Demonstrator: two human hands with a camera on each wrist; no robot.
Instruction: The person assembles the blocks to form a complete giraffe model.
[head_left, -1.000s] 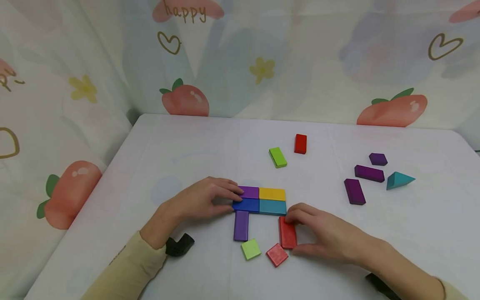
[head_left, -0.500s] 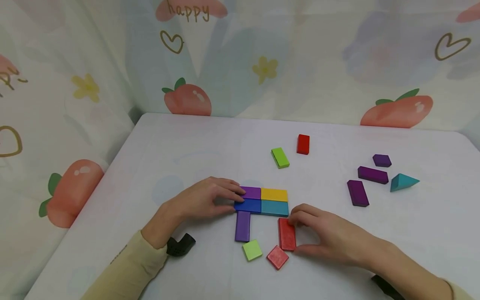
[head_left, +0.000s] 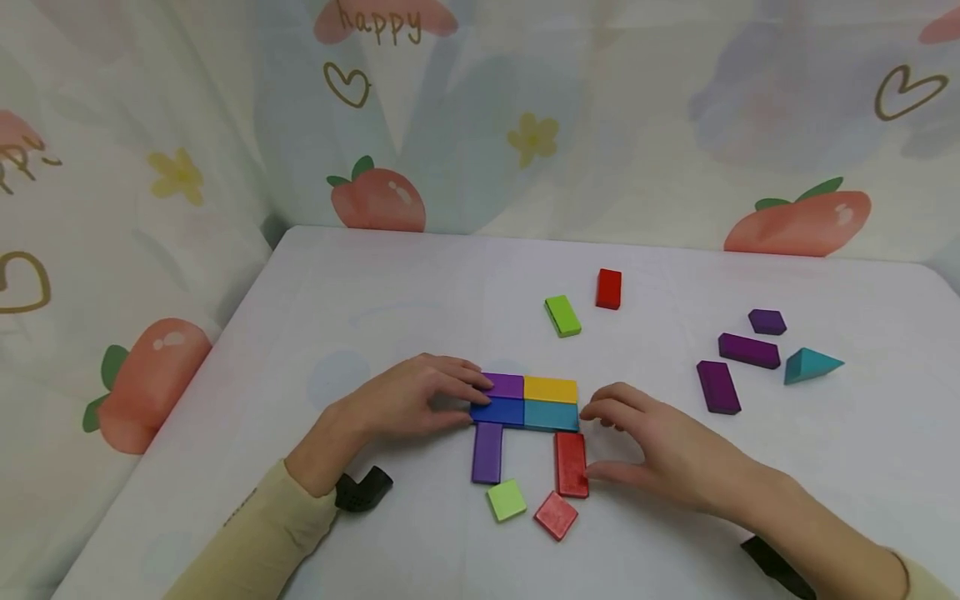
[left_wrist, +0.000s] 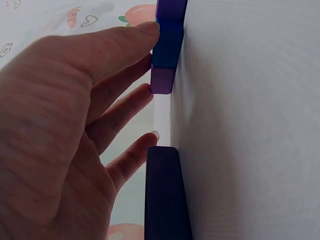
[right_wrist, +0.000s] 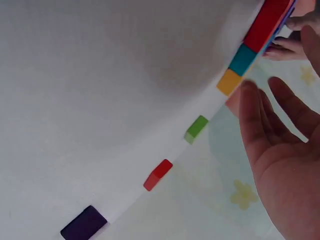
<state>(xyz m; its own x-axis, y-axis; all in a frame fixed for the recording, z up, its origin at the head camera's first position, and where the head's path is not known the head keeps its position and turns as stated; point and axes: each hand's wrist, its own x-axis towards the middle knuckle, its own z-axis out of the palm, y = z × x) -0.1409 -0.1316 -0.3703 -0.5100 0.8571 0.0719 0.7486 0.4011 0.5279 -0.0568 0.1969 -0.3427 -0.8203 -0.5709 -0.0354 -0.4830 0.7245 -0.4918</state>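
Four-part block rectangle: a purple block (head_left: 504, 385), yellow block (head_left: 551, 390), blue block (head_left: 498, 412) and teal block (head_left: 551, 415) lie flat, edge to edge. Below its left end stands an upright purple block (head_left: 487, 452); below its right end, a long red block (head_left: 572, 464). My left hand (head_left: 416, 396) rests its fairly straight fingertips against the left ends of the purple and blue blocks. Beside the red block, my right hand (head_left: 675, 446) is spread, thumb tip at the block's right edge and fingers by the teal block's right end. It grips nothing.
A light green square (head_left: 507, 501) and a red square (head_left: 557, 516) lie nearer me. Farther back are a green block (head_left: 562, 316) and a red block (head_left: 609, 289). Several dark purple blocks (head_left: 749, 351) and a teal triangular block (head_left: 813, 365) lie to the right.
The long red block has shifted slightly up and left, up to the teal block. My right fingers have let go of its top and moved up. The left hand holds its place.
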